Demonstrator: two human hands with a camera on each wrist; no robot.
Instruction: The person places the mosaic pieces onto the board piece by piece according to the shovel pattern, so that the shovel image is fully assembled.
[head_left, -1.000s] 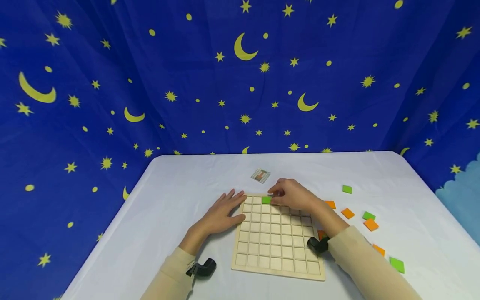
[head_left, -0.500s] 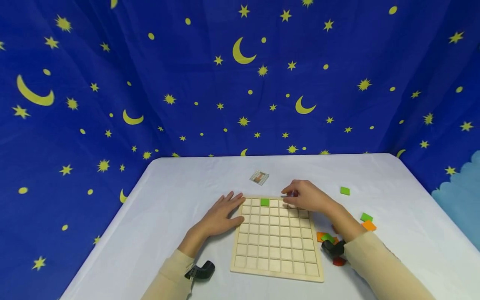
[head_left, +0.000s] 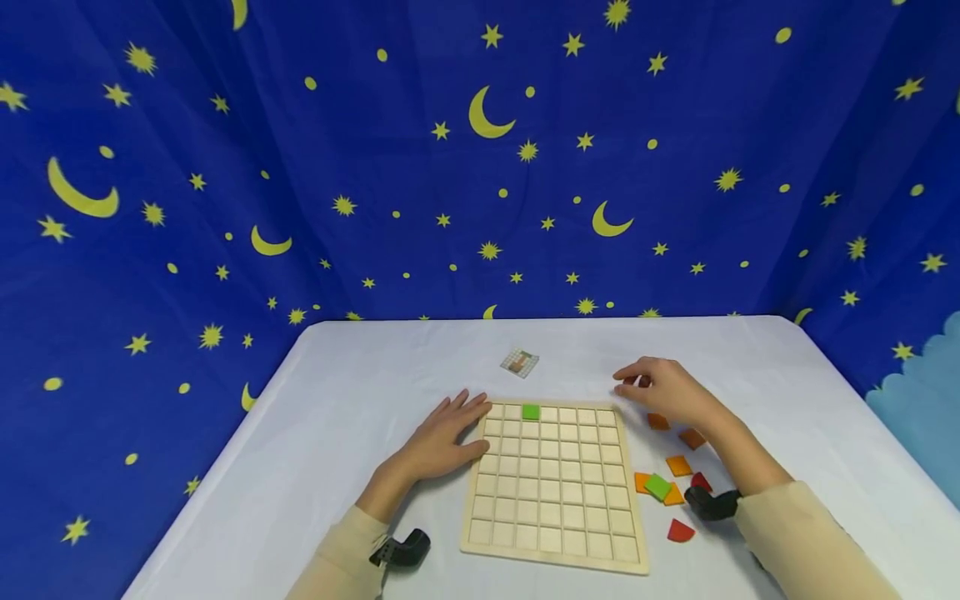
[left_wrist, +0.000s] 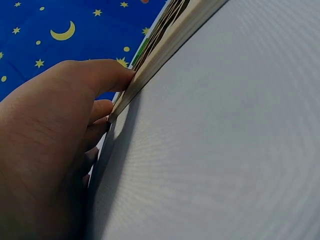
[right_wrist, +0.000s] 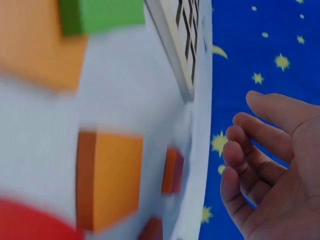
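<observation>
A pale wooden board (head_left: 558, 492) with a grid of square cells lies flat on the table. One green square tile (head_left: 531, 412) sits in its far row. My left hand (head_left: 442, 440) rests at the board's far left corner, fingers spread; in the left wrist view its thumb touches the edge. Beyond the far right corner, my right hand (head_left: 669, 392) hovers over the cloth, its fingers loosely curled around nothing in the right wrist view. Several orange tiles (head_left: 678, 466), another green tile (head_left: 657, 487) and red rounded pieces (head_left: 681, 531) lie between the right forearm and the board.
A small card (head_left: 520, 362) with a printed grid pattern lies behind the board. White cloth covers the table (head_left: 337, 375). A blue curtain (head_left: 420, 167) with stars and moons hangs behind and on both sides.
My right hand has moved right, from beside the green tile on the board to past the board's far right corner. The green tile has stayed in its cell. My left hand keeps its place.
</observation>
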